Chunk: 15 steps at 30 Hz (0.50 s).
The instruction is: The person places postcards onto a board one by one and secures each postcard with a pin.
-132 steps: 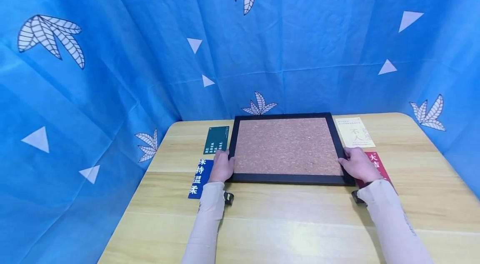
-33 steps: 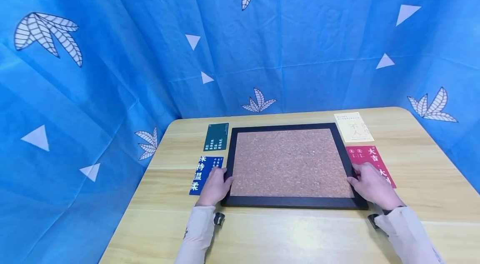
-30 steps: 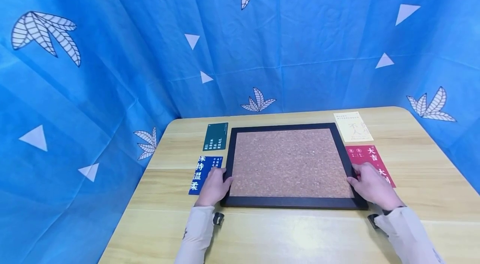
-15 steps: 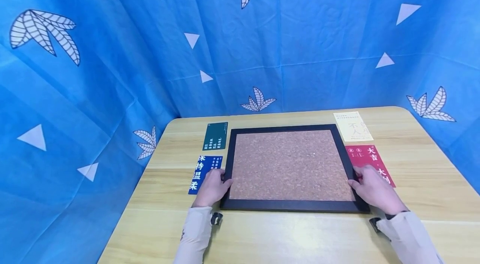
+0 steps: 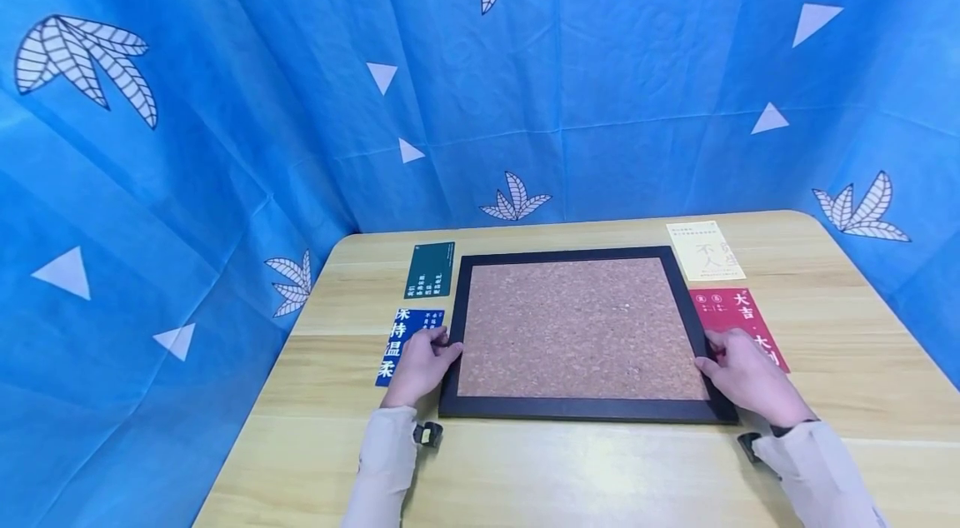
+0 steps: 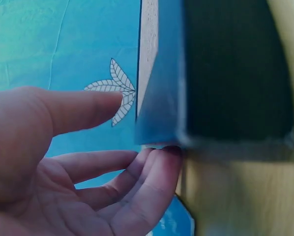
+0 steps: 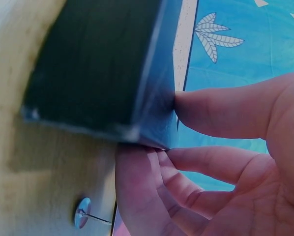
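Observation:
A cork board with a black frame lies at the middle of the table. My right hand pinches the frame's right side. In the right wrist view its thumb presses the black frame from above while the fingers curl against its outer side. At the left side, my left hand is loose. The left wrist view has its thumb lifted apart from the frame, and fingertips right at the frame's outer side. A thumbtack lies by the right hand's fingers.
Left of the board lie a green card and a blue card, partly under the left hand. On the right are a cream card and a red card. Blue curtain closes off the back of the wooden table.
Both hands have drawn the cork board toward me since the oldest frame. Just now the left thumb has come off the frame and that hand has shifted slightly left; the right hand stays put.

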Available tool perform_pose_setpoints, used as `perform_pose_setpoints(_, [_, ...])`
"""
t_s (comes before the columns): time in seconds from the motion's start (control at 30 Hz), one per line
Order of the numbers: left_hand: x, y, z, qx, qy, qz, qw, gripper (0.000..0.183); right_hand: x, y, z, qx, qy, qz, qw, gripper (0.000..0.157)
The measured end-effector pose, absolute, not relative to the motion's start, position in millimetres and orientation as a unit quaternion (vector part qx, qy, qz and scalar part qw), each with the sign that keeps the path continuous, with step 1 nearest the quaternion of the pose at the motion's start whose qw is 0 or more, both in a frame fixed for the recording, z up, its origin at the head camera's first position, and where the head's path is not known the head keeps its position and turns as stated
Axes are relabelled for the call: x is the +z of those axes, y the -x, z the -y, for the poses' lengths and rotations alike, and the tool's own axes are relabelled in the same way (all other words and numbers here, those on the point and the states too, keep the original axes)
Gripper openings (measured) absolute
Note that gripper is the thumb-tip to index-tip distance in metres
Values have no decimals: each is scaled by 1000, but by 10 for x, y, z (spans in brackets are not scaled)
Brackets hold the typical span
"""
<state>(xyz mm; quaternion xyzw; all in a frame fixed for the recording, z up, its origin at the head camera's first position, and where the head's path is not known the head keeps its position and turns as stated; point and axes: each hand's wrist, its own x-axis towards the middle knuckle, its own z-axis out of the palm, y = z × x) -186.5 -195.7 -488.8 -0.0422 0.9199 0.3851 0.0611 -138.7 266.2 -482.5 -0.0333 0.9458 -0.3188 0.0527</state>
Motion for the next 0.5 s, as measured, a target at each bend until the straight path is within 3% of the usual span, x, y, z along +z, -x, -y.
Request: perform_pose_setpoints(0.5, [-4872, 2119, 2055, 393, 26, -914, 99, 45, -4803, 1374, -2678, -323, 35, -944, 66, 56])
